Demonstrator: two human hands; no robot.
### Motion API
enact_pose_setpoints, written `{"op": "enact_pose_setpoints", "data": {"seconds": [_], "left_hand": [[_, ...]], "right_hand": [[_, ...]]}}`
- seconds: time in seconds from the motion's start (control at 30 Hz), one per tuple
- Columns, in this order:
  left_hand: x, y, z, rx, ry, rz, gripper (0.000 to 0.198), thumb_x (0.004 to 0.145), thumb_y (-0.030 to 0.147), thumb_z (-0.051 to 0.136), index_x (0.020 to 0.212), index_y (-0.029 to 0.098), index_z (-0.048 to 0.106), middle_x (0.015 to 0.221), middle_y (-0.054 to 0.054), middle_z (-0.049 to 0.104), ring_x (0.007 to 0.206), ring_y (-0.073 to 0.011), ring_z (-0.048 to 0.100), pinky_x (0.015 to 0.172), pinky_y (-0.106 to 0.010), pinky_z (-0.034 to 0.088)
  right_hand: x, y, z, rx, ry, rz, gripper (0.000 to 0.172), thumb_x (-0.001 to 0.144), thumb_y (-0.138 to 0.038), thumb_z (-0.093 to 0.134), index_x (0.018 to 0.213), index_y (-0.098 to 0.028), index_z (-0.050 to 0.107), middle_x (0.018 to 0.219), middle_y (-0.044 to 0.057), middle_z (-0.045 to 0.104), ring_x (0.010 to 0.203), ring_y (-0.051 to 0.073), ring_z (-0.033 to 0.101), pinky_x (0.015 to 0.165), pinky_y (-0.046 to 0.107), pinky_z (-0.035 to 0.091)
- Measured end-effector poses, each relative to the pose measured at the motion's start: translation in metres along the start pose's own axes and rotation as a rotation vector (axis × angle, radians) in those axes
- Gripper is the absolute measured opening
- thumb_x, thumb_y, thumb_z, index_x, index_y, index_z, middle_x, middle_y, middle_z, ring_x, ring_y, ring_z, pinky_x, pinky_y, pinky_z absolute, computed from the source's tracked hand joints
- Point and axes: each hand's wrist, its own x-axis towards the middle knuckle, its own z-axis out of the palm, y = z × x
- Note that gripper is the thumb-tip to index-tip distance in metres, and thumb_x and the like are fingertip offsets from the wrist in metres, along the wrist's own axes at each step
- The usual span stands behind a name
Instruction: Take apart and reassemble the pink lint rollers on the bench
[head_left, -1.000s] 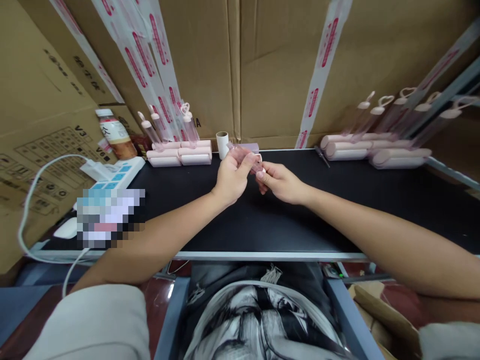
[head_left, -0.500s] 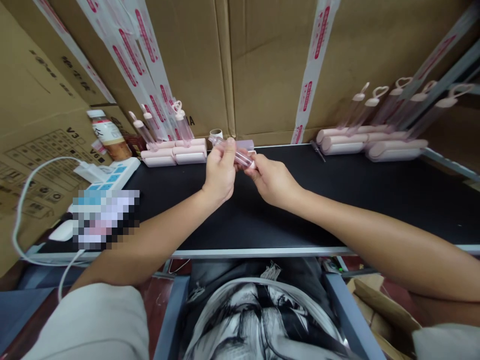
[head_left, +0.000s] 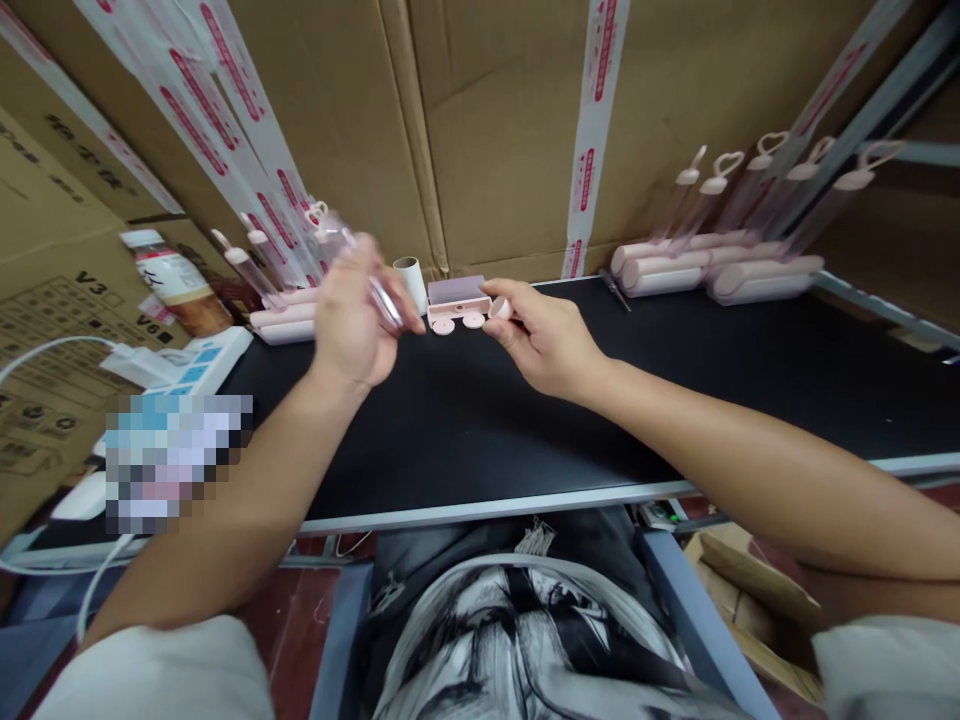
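Observation:
My left hand (head_left: 349,320) is raised over the black table (head_left: 525,420) and blurred by motion; its fingers close on a clear pink tube (head_left: 386,300). My right hand (head_left: 544,335) is pinched on a small pink cap (head_left: 501,308) just right of a small pink block with round feet (head_left: 457,300). A short white paper roll (head_left: 409,280) stands behind the tube.
Pink roller cases with clear handles lie in a row at the back left (head_left: 281,315) and back right (head_left: 705,270). Cardboard boxes wall the back. A drink bottle (head_left: 176,285), a power strip (head_left: 191,365) and a white cable (head_left: 45,350) sit at the left.
The hands, joined on the tube before, have parted. My left hand swung left with the tube; my right stayed near the pink block with the cap. The camera tilted.

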Motion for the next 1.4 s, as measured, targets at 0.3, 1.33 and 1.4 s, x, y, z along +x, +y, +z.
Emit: {"op": "enact_pose_setpoints", "data": {"seconds": [0.3,1.33,1.4], "left_hand": [[-0.013,-0.026,-0.02,1.001,-0.332,0.053,0.029,0.081,0.028,0.076,0.106,0.021,0.063,0.082,0.002,0.068,0.074,-0.0166,0.061,0.074,-0.031,0.044],[0.044,-0.019,-0.064,0.517,0.312,-0.035,0.052,0.095,0.071,0.067,0.088,0.02,0.067,0.078,-0.002,0.068,0.058,-0.0102,0.044,0.05,-0.025,0.03],[0.043,-0.016,-0.061,0.386,0.302,-0.129,0.053,0.092,0.072,0.072,0.084,0.021,0.061,0.073,0.0,0.06,0.055,-0.0088,0.038,0.048,-0.025,0.022]], "right_hand": [[-0.005,0.036,-0.017,0.193,-0.122,0.312,0.026,0.094,-0.044,0.075,0.104,-0.022,0.066,0.083,0.002,0.07,0.072,0.019,0.062,0.072,0.033,0.047],[-0.011,0.047,0.008,0.206,-0.351,0.465,0.02,0.092,-0.038,0.066,0.087,-0.02,0.072,0.075,0.002,0.07,0.071,0.018,0.061,0.069,0.031,0.041],[-0.01,0.046,0.008,0.201,-0.346,0.471,0.018,0.091,-0.037,0.068,0.086,-0.02,0.072,0.074,0.002,0.07,0.07,0.018,0.061,0.069,0.03,0.042]]}}
